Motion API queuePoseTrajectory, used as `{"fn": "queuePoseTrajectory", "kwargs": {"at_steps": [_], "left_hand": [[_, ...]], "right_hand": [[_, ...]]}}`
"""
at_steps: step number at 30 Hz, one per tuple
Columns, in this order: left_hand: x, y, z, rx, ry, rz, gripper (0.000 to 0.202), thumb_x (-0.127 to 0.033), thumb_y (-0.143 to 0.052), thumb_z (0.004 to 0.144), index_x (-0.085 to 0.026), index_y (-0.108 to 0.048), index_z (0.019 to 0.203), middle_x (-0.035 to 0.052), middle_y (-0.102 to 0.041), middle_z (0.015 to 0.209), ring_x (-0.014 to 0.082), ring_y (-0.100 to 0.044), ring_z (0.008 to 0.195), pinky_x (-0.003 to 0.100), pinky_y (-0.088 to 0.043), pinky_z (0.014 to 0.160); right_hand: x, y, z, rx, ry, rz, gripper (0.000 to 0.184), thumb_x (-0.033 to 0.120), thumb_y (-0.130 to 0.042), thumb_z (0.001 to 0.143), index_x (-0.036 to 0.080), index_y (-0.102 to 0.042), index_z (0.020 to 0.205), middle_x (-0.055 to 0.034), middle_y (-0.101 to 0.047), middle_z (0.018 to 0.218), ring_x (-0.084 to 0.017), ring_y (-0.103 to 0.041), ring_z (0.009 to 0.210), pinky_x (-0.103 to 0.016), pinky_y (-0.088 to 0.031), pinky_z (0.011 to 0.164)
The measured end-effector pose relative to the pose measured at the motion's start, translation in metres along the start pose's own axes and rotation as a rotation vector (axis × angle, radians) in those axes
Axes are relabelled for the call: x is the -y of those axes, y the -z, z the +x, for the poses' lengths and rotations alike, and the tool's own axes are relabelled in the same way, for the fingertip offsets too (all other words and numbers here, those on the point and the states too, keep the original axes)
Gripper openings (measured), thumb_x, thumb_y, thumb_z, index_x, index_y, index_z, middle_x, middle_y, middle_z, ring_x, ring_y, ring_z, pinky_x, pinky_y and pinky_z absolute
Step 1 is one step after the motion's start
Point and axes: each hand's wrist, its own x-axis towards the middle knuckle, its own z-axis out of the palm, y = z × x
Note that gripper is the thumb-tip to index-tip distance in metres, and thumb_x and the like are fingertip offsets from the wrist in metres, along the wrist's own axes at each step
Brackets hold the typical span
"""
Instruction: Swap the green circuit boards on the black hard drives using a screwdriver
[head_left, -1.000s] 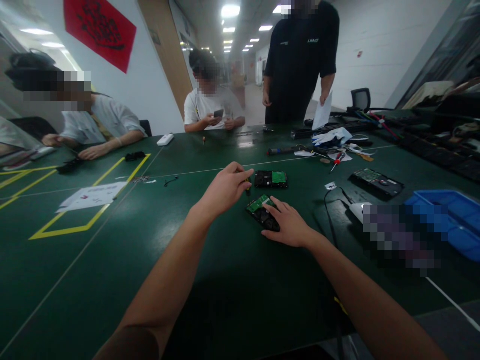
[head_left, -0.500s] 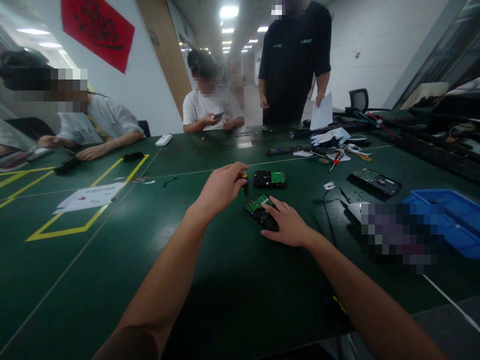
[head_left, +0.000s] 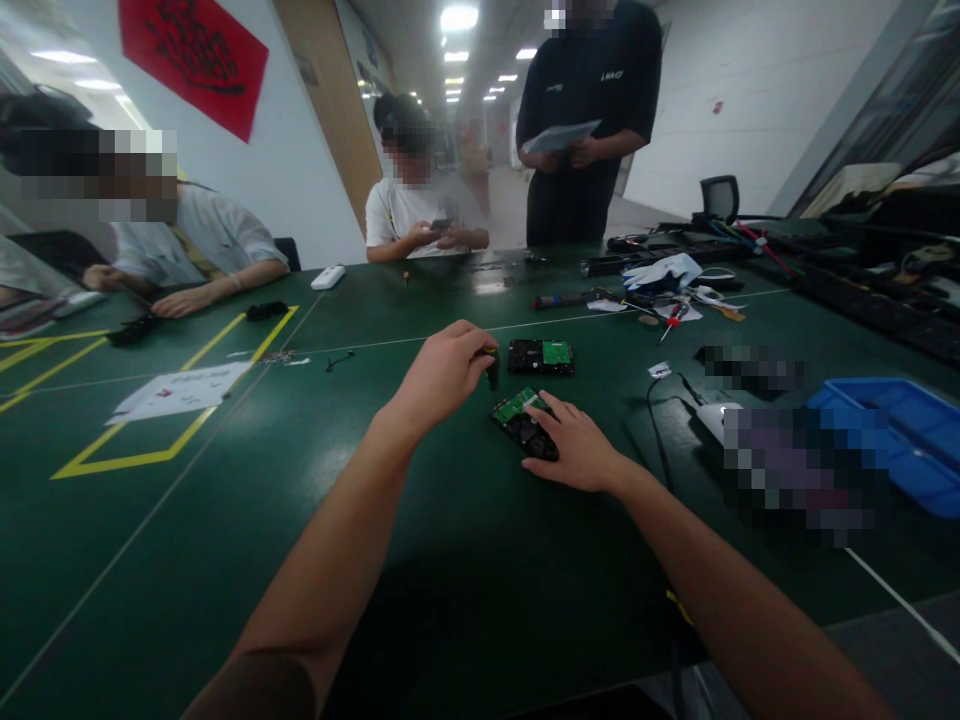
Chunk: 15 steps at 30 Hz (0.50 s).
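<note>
My left hand (head_left: 442,375), at the middle of the frame, has its grip closed around a small screwdriver (head_left: 492,372). My right hand (head_left: 574,450) presses flat, fingers open, on the hard drive (head_left: 521,420) lying on the green table (head_left: 465,560).

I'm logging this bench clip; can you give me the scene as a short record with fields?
Left hand: left hand closed in a grip on a small black-and-yellow screwdriver
Right hand: right hand flat on the black hard drive with green circuit board
Nearby: second black hard drive beyond it
Surface: dark green table
Right side: blue plastic tray
</note>
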Motion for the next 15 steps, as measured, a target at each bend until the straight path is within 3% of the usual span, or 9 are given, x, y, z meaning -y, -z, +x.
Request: {"fn": "queuePoseTrajectory", "kwargs": {"at_steps": [15], "left_hand": [[-0.0025,0.002,-0.0006,0.055,0.049,0.029,0.017,-0.021,-0.064,0.095,-0.019,-0.073,0.109,0.0066,-0.078,0.104,0.0207,-0.073,0.091,0.036,-0.056,0.086]], "right_hand": [[-0.0026,-0.0016,0.0008,-0.011,0.009,-0.014,0.094,0.077,-0.06,0.083,0.027,-0.04,0.159,-0.0151,-0.023,0.17,-0.045,-0.033,0.149,-0.062,-0.031,0.116]]}}
